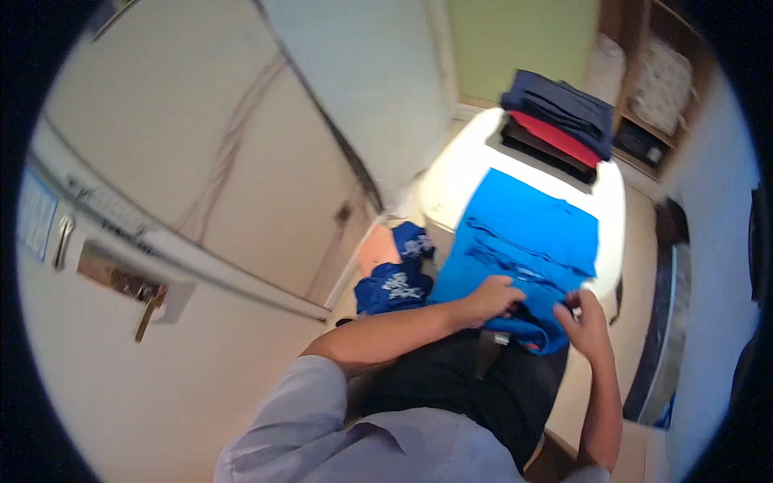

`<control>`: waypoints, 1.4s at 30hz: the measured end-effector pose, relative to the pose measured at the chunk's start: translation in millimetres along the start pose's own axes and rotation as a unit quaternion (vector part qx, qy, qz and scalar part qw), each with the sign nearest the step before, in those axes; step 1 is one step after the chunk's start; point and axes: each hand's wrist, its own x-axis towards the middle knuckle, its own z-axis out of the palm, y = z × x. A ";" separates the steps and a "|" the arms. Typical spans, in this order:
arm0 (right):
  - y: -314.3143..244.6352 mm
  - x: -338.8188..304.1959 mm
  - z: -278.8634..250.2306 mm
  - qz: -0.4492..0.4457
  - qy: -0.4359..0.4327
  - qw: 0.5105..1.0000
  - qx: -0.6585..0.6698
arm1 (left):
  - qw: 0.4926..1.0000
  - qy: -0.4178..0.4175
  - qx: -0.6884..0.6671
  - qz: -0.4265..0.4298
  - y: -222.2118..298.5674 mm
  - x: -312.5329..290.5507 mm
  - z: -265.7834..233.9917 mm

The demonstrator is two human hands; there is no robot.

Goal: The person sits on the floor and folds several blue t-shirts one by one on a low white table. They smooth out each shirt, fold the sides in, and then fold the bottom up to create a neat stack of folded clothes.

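A bright blue shirt (531, 213) lies spread over the near half of a white table, wrinkled across its middle. Its near end, with the neck opening and a small pale label, hangs over the edge close to my lap. My left hand (493, 299) is closed on the cloth beside the neck opening, knuckles up. At the right side of the same end, my right hand (586, 322) has its fingers curled with the thumb against the fabric, pinching it. The parts of the shirt beneath both hands are hidden.
Folded dark, red and black clothes are stacked (560, 125) at the far end of the white table (463, 157). Left of it, dark blue cloth with white print (394, 290) lies lower down. A door with a metal handle (149, 310) stands left; wooden shelves (636, 97) stand far right.
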 end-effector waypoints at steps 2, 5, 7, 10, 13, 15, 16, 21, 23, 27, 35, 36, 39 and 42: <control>-16.2 -12.9 -0.9 -0.072 -0.025 0.993 -0.088 | 0.994 -0.005 0.107 0.036 -5.7 2.4 -3.5; 0.1 -10.2 11.9 -0.081 -0.033 0.984 -0.155 | 0.959 -0.008 0.245 0.140 -16.5 -8.7 -6.6; 17.4 -3.6 21.3 -0.064 -0.040 0.977 -0.198 | 0.929 -0.012 0.324 0.180 -16.1 -29.4 -10.7; 18.9 -2.9 18.3 -0.043 0.020 0.987 -0.156 | 0.872 0.011 0.458 0.174 -14.4 -54.9 -5.4; 23.3 -7.5 7.9 -0.087 0.086 0.978 -0.172 | 0.777 -0.039 0.579 0.244 -4.4 -72.3 -3.8; 22.3 -17.8 -2.5 -0.114 0.012 0.981 -0.156 | 0.700 -0.036 0.630 0.334 -29.0 -61.5 -7.1; 20.0 -22.5 -6.6 -0.131 -0.042 0.978 -0.156 | 0.669 -0.029 0.651 0.358 -37.7 -57.3 -6.1; 15.6 -35.6 3.3 -0.146 -0.118 0.972 -0.144 | 0.638 0.004 0.671 0.377 -53.6 -42.6 -7.6; 15.4 -39.4 4.3 -0.144 -0.114 0.971 -0.156 | 0.677 0.009 0.641 0.361 -52.3 -35.3 -8.8; 8.6 -45.2 11.1 -0.175 -0.083 0.960 -0.200 | 0.731 0.027 0.557 0.394 -16.3 -35.4 -8.6; 46.6 -35.2 18.0 -0.220 0.025 0.932 -0.287 | 0.687 -0.016 0.643 0.338 12.0 -45.7 -8.6; 47.8 -35.4 10.5 -0.211 0.030 0.928 -0.304 | 0.668 -0.008 0.654 0.354 8.8 -49.4 -11.8; 38.4 -38.8 -13.6 -0.192 0.060 0.928 -0.313 | 0.624 0.020 0.683 0.379 -8.1 -62.1 -32.2; 64.4 -42.1 -28.9 -0.201 0.038 0.915 -0.349 | 0.610 0.060 0.703 0.360 -22.6 -69.9 -48.1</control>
